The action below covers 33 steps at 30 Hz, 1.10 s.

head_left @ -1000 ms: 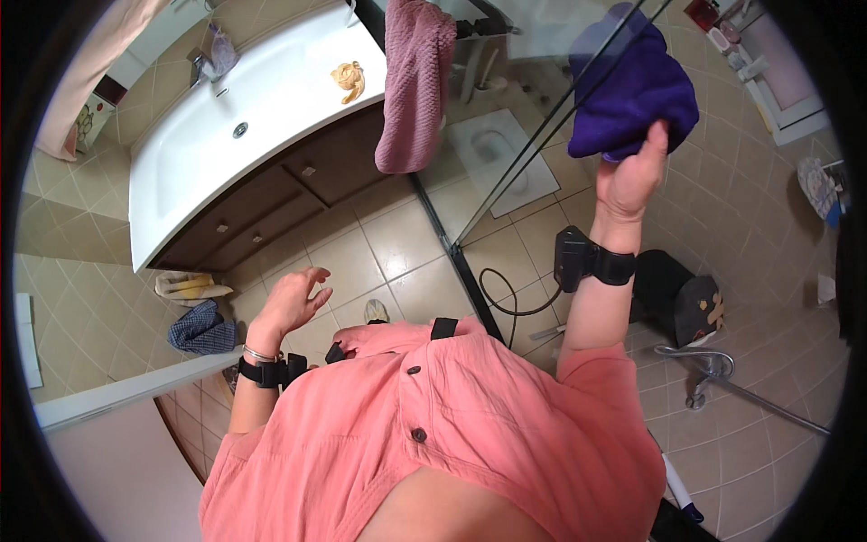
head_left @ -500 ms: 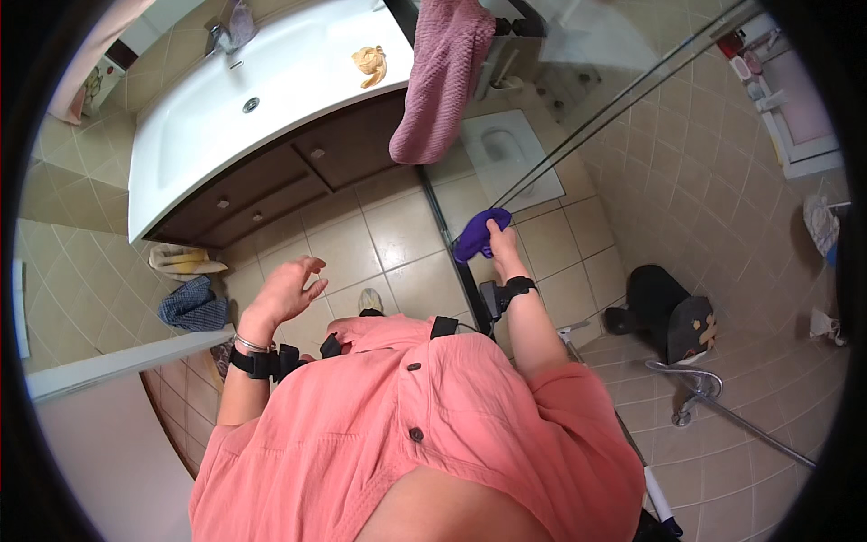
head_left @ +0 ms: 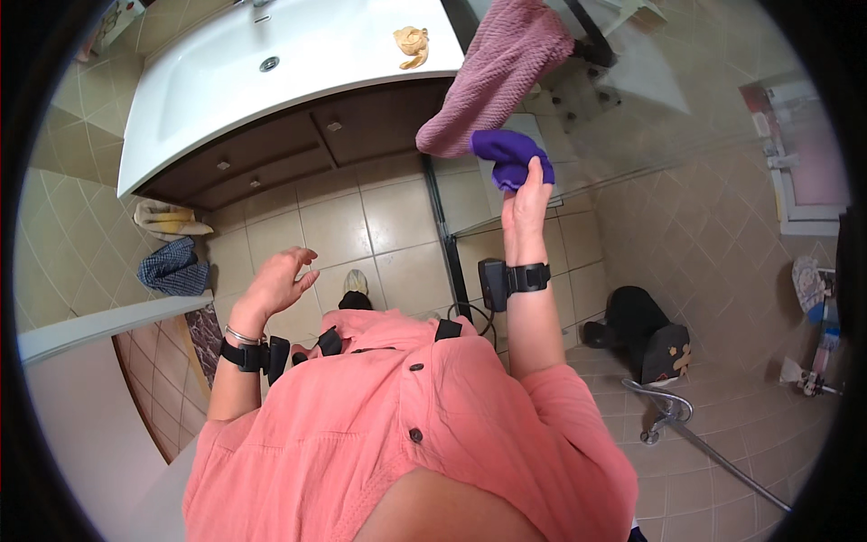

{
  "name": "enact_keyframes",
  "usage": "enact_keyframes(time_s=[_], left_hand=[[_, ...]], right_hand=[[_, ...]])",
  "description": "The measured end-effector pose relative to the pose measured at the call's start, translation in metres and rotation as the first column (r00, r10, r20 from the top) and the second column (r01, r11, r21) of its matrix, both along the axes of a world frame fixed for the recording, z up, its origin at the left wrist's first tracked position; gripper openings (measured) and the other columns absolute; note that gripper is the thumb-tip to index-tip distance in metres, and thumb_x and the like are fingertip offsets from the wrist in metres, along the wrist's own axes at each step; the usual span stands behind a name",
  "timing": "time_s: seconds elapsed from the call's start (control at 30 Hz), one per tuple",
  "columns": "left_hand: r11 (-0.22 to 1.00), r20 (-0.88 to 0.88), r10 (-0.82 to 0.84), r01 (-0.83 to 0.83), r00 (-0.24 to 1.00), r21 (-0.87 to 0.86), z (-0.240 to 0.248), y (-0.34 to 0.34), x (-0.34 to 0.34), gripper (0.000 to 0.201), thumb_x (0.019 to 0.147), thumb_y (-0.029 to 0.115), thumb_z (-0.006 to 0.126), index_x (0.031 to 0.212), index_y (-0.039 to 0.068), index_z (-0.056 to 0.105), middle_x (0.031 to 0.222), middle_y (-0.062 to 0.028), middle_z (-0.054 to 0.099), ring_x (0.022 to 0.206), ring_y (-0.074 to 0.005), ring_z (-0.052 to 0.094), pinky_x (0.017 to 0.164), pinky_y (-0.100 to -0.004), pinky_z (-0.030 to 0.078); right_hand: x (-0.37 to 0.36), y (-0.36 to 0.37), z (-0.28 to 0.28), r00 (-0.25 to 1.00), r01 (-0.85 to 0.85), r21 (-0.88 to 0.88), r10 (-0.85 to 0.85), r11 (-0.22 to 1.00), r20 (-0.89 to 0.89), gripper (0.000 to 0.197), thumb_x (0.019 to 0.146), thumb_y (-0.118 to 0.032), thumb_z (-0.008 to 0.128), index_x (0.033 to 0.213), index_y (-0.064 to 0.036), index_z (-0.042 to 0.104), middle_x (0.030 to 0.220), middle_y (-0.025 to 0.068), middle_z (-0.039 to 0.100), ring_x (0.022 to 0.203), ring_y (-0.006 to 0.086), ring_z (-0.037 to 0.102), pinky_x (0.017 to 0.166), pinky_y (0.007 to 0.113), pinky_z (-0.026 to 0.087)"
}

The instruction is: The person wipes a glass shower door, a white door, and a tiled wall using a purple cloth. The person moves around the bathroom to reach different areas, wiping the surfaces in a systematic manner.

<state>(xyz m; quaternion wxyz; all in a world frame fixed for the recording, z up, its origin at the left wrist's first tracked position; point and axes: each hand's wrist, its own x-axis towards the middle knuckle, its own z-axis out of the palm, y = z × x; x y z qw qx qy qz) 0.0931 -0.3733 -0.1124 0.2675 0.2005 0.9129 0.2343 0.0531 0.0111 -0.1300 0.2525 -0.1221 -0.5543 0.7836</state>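
A purple cloth (head_left: 508, 155) is in the grip of my right hand (head_left: 531, 194), which reaches forward with its wrist strap showing. The cloth overlaps the lower edge of a ribbed pink towel (head_left: 497, 77) that hangs by the basin; whether they touch I cannot tell. Close by is the glass shower panel (head_left: 632, 117); contact between cloth and glass is not clear. My left hand (head_left: 278, 278) hovers over the tiled floor, fingers apart and slightly curled, holding nothing.
A white basin (head_left: 199, 99) on a dark brown cabinet (head_left: 271, 154) lies ahead, with a crumpled tan item (head_left: 413, 45) on its rim. Cloths (head_left: 176, 266) lie at left. To the right stand a black bin-like object (head_left: 637, 321) and a chrome shower fitting (head_left: 668, 406).
My right hand has moved forward and slightly right with the purple cloth, up beside the pink towel. The glass panel's edge now lies at another angle. My left hand keeps its open pose.
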Motion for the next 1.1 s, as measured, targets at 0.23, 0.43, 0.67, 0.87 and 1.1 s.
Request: enact_keyframes(time_s=[0.23, 0.43, 0.67, 0.87, 1.1], left_hand=[[0.998, 0.067, 0.051, -0.048, 0.996, -0.045, -0.012, -0.015, 0.005, 0.030, 0.089, 0.018, 0.063, 0.114, 0.001, 0.062, 0.113, -0.0182, 0.065, 0.103, -0.0378, 0.061, 0.089, -0.0424, 0.050], [0.984, 0.124, 0.138, -0.121, 0.983, -0.134, -0.024, -0.042, 0.017, 0.030, 0.089, 0.018, 0.063, 0.114, 0.001, 0.062, 0.112, -0.0184, 0.065, 0.101, -0.0377, 0.062, 0.089, -0.0421, 0.049], [0.982, 0.179, 0.128, -0.100, 0.975, -0.158, -0.034, -0.040, 0.007, 0.030, 0.089, 0.018, 0.063, 0.114, 0.001, 0.061, 0.113, -0.0180, 0.065, 0.100, -0.0372, 0.062, 0.089, -0.0416, 0.050], [0.993, 0.148, 0.075, -0.059, 0.986, -0.104, -0.049, -0.031, -0.004, 0.031, 0.090, 0.018, 0.062, 0.115, 0.001, 0.060, 0.112, -0.0187, 0.065, 0.100, -0.0375, 0.062, 0.089, -0.0424, 0.050], [0.985, 0.164, 0.116, -0.092, 0.980, -0.147, -0.040, -0.035, -0.002, 0.030, 0.089, 0.019, 0.062, 0.112, -0.001, 0.062, 0.109, -0.0195, 0.065, 0.102, -0.0388, 0.060, 0.090, -0.0433, 0.049]], right_hand=[[-0.033, 0.012, -0.125, 0.882, 0.179, 0.005, -0.163, 0.984, 0.442, 0.025, 0.095, -0.016, 0.056, 0.110, 0.0037, 0.061, 0.107, 0.0082, 0.064, 0.095, 0.0174, 0.057, 0.083, 0.032, 0.045], [-0.011, 0.021, -0.263, 0.621, 0.233, -0.002, -0.147, 0.972, 0.770, 0.042, 0.094, -0.018, 0.056, 0.124, 0.0104, 0.049, 0.120, 0.0172, 0.060, 0.107, 0.0261, 0.058, 0.093, 0.035, 0.044], [-0.044, 0.033, -0.240, 0.830, 0.198, -0.127, -0.098, 0.972, 0.549, 0.022, 0.092, -0.015, 0.056, 0.105, 0.0032, 0.059, 0.098, 0.0107, 0.064, 0.081, 0.0187, 0.062, 0.065, 0.031, 0.050], [-0.093, 0.027, -0.153, 0.878, 0.202, -0.031, -0.167, 0.979, 0.449, 0.035, 0.091, -0.018, 0.061, 0.113, 0.0092, 0.056, 0.107, 0.0099, 0.062, 0.088, 0.0177, 0.057, 0.077, 0.033, 0.047], [-0.001, 0.034, -0.298, 0.513, 0.335, -0.167, -0.031, 0.927, 0.858, 0.032, 0.097, -0.019, 0.052, 0.123, 0.0002, 0.052, 0.108, 0.0180, 0.064, 0.089, 0.0322, 0.067, 0.067, 0.051, 0.056]])
